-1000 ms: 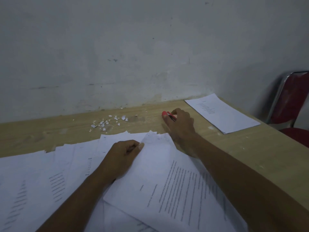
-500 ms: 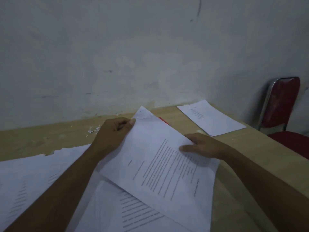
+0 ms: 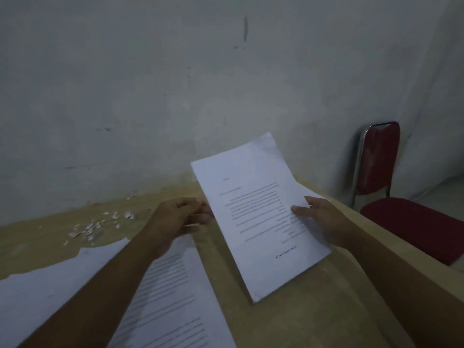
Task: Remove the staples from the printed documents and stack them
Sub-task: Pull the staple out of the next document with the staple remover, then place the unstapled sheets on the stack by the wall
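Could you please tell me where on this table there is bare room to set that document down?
Bare wood lies under the held document, between the spread sheets and the right edge of the table. A strip between the scraps and the left hand is also free. The near left is crowded with sheets.

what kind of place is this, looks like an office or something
Probably a plain office or workroom: a wooden table against a bare, scuffed wall, printed documents spread on it, and a red padded chair with a metal frame beside it.
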The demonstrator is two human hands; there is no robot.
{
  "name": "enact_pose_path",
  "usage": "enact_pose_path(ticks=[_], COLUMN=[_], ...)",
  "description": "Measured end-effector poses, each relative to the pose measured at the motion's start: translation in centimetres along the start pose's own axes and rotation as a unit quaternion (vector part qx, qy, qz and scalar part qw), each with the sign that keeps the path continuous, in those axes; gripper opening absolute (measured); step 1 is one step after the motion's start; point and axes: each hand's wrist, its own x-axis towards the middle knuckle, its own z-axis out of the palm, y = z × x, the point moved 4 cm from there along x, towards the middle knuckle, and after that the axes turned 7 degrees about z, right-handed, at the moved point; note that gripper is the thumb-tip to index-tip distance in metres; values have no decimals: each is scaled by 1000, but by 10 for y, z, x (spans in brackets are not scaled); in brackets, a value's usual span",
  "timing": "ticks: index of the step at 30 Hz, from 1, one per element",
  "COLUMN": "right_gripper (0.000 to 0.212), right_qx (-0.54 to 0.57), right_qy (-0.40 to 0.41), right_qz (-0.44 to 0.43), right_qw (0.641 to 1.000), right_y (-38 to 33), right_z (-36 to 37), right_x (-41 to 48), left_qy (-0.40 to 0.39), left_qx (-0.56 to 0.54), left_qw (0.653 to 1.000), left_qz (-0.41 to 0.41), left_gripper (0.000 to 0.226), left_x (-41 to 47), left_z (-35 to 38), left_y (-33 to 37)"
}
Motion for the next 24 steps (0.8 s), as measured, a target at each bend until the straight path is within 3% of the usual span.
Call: enact_pose_path(ticks=[2, 6, 10, 15, 20, 24], right_gripper=[41, 16, 7, 23, 26, 27], right_qx=[31, 24, -70, -265, -310, -379], right_qy=[15, 70, 115, 173, 213, 180], right_qz=[6, 25, 31, 6, -13, 4], right_qw=[999, 997, 990, 948, 927, 908], right_y=[4, 0, -10, -12, -4, 10], right_z=[-18, -44, -70, -89, -95, -91], right_x=[21, 56, 91, 132, 161, 179], left_qy=[-32, -84, -57, -31, -4, 9], left_qx=[9, 28, 64, 115, 168, 214], left_qw=[999, 996, 996, 993, 986, 976], left_qz=[-5, 11, 18, 14, -18, -38], left_gripper=[25, 18, 22, 18, 17, 16], left_x=[13, 31, 68, 105, 130, 141], left_z=[31, 76, 104, 130, 143, 145], left_y=[-11, -21, -32, -48, -63, -73])
